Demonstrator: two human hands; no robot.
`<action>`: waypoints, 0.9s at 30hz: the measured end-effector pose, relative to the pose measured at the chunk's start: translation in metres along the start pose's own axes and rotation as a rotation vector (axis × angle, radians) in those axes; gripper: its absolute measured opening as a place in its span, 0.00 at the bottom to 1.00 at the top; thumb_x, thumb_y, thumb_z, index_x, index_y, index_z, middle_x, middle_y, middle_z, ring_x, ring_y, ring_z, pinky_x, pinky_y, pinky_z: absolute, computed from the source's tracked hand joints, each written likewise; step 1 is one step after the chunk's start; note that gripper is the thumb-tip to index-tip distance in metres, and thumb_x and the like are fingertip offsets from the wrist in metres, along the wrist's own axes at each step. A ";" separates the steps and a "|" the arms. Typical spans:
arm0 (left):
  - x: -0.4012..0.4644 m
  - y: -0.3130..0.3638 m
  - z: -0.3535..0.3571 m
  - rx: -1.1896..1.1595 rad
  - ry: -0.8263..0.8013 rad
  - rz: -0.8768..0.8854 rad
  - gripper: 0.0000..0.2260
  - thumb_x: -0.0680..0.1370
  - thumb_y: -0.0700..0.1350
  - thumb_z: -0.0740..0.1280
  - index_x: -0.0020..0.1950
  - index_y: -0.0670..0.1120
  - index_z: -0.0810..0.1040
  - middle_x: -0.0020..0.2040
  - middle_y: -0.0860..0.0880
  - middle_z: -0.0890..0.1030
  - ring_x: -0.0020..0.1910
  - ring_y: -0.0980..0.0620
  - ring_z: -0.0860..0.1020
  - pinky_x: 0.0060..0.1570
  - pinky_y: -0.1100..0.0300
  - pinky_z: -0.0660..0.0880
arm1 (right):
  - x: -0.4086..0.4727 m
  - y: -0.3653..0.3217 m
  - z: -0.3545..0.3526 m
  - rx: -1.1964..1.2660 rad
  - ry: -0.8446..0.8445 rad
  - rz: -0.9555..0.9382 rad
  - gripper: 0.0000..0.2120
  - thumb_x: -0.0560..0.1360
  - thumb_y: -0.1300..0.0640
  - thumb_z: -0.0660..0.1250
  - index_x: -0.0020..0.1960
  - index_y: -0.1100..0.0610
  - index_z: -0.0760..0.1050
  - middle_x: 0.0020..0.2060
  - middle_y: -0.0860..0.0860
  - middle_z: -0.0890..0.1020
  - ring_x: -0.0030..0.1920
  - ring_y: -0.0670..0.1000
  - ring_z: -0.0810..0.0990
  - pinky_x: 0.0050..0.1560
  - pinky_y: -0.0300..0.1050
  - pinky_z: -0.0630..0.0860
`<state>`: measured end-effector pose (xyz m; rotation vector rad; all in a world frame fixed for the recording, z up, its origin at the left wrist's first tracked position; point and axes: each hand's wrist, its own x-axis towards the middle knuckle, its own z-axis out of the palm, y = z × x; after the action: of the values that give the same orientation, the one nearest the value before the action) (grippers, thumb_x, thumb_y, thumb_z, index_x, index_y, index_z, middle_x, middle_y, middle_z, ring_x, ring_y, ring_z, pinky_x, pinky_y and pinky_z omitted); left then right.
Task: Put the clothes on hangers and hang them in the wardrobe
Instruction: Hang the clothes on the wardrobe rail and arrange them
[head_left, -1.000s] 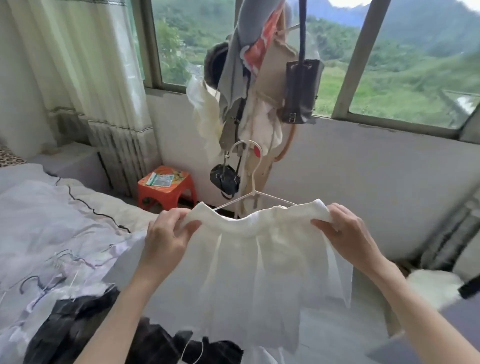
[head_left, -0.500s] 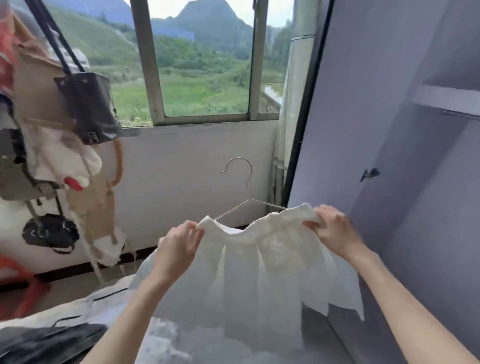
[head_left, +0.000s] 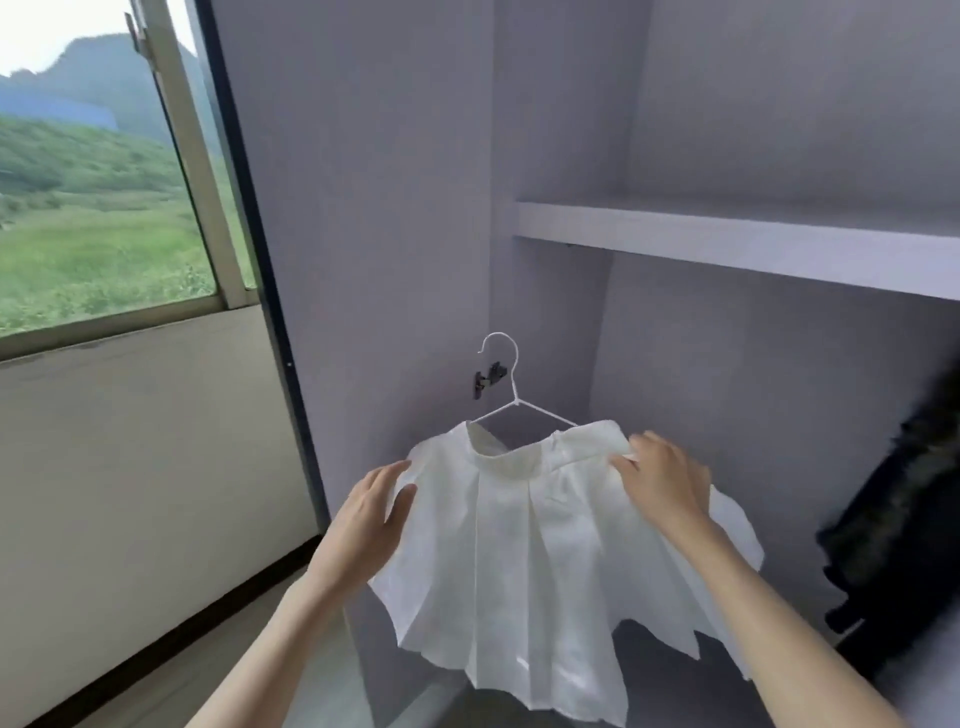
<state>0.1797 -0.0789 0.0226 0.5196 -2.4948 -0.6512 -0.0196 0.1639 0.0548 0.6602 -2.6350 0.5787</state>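
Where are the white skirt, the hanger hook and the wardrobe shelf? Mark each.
white skirt (head_left: 524, 561): head view, front pleats.
hanger hook (head_left: 506, 345): head view, curved top.
wardrobe shelf (head_left: 727, 249): head view, front edge.

— What have you got for surfaces in front of me?

— I'm looking into the open wardrobe (head_left: 727, 130), pale lilac-grey inside. One shelf (head_left: 753, 249) runs across it from the inner side panel to the right edge of my view. I can't see its top face from this angle, only the front edge and underside.

— Anything below?

— At the bottom there's the wardrobe floor (head_left: 452, 696), only a strip of it showing. A dark garment (head_left: 904, 525) hangs at the far right; I can't tell what carries it.

— And outside the wardrobe?

— The room's floor (head_left: 182, 670), grey, running along the wall under the window (head_left: 104, 208).
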 end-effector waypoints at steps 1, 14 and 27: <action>0.015 0.008 0.008 -0.002 -0.007 0.051 0.18 0.81 0.49 0.56 0.70 0.47 0.67 0.67 0.52 0.71 0.67 0.52 0.67 0.62 0.64 0.61 | 0.004 0.008 0.003 -0.016 -0.003 0.074 0.16 0.77 0.49 0.60 0.35 0.55 0.62 0.39 0.49 0.73 0.47 0.57 0.76 0.37 0.45 0.61; 0.240 0.056 0.071 0.013 0.022 0.460 0.26 0.78 0.56 0.49 0.72 0.44 0.65 0.73 0.45 0.63 0.73 0.47 0.57 0.69 0.56 0.57 | 0.129 0.021 0.083 0.509 -0.081 0.568 0.14 0.77 0.59 0.60 0.57 0.68 0.72 0.56 0.63 0.77 0.57 0.61 0.75 0.53 0.47 0.71; 0.446 0.100 0.075 0.186 0.067 0.712 0.26 0.81 0.48 0.56 0.76 0.48 0.48 0.77 0.46 0.47 0.76 0.45 0.45 0.73 0.48 0.49 | 0.284 -0.011 0.131 0.522 0.013 0.544 0.15 0.79 0.59 0.57 0.61 0.67 0.68 0.57 0.62 0.76 0.58 0.60 0.75 0.56 0.47 0.71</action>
<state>-0.2416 -0.1823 0.1857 -0.2878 -2.4456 -0.1198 -0.2801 -0.0094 0.0703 0.0437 -2.6511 1.4469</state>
